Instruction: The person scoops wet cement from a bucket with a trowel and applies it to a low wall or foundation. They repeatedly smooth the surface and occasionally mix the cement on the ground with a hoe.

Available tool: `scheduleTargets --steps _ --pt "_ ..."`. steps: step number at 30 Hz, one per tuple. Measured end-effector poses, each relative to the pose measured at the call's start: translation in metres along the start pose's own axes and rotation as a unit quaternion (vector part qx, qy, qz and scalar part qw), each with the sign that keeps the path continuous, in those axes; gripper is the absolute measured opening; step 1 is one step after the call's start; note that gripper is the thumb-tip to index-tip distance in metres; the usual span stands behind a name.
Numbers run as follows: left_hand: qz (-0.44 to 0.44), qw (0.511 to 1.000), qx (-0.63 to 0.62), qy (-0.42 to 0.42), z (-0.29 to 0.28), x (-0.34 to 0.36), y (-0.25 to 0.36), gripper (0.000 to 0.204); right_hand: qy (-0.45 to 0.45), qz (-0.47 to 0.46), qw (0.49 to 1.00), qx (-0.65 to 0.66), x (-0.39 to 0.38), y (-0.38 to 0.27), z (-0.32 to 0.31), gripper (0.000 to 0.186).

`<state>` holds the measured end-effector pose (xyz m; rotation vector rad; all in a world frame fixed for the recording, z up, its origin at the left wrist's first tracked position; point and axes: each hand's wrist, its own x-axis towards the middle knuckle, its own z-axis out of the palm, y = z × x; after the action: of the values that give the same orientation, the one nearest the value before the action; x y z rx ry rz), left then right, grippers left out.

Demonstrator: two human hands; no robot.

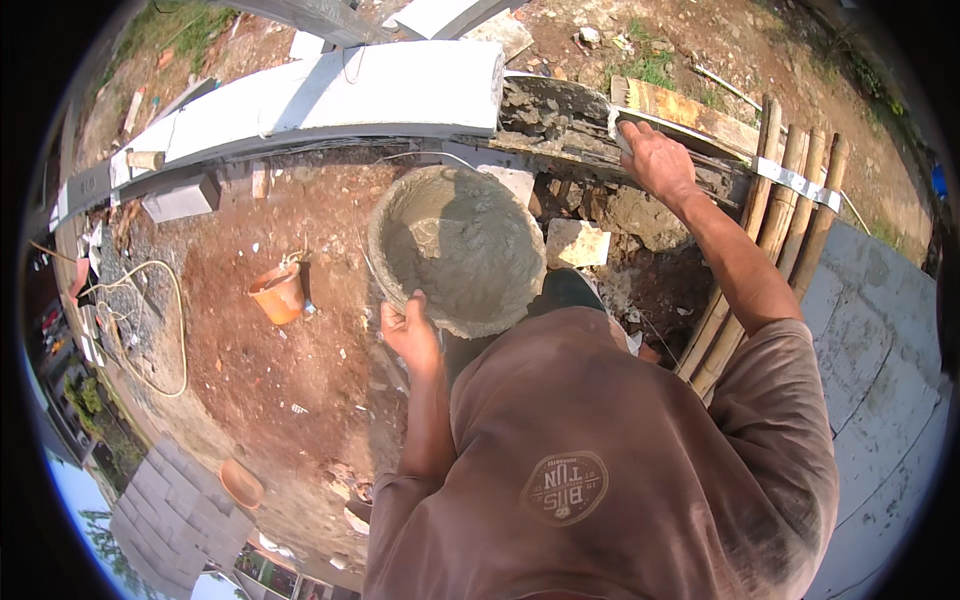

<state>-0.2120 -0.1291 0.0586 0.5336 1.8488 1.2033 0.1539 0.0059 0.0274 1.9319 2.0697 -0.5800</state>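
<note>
Left hand [412, 335] grips round grey mortar-filled bucket [458, 250]; right hand [655, 160] clasps a trowel above it; I'd keep it level

right hand [655, 160] fingertips hidden, tool in it unclear

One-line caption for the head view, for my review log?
Left hand grips the rim of a mortar-filled bucket while the right hand presses a trowel onto a wet wall top.

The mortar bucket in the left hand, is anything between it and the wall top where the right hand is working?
Nothing visible blocks it. The mortar bucket, gripped at its rim by the left hand, sits just below the wall top, where the right hand rests; only open air lies between them.
</note>
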Motion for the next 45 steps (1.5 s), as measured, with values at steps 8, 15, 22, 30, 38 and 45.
scheduleTargets --steps 8,15,22,30,38,45 --pt "0.015 0.999 -0.006 0.028 -0.015 0.005 -0.01 0.025 -0.083 0.001 0.996 -0.022 -0.01 0.013 -0.004 0.035" --pt "0.019 1.0 -0.015 0.009 -0.016 0.008 -0.011 0.013 -0.118 -0.027 0.986 -0.114 0.085 -0.014 0.064 0.026" --pt "0.005 1.0 -0.003 0.02 -0.02 0.003 -0.011 0.017 -0.145 -0.077 0.975 -0.15 0.066 0.004 0.003 0.024" --pt "-0.01 0.999 0.0 0.038 -0.017 0.002 -0.011 0.018 -0.246 -0.07 0.965 -0.06 0.091 -0.03 0.027 0.031" --pt "0.008 0.999 0.002 0.039 -0.022 0.008 -0.029 0.022 -0.154 -0.066 0.982 -0.081 0.099 -0.016 0.045 0.025" --pt "-0.024 0.999 -0.007 0.029 -0.028 0.011 -0.019 0.021 -0.17 -0.071 0.98 -0.073 0.084 -0.021 0.015 0.025"
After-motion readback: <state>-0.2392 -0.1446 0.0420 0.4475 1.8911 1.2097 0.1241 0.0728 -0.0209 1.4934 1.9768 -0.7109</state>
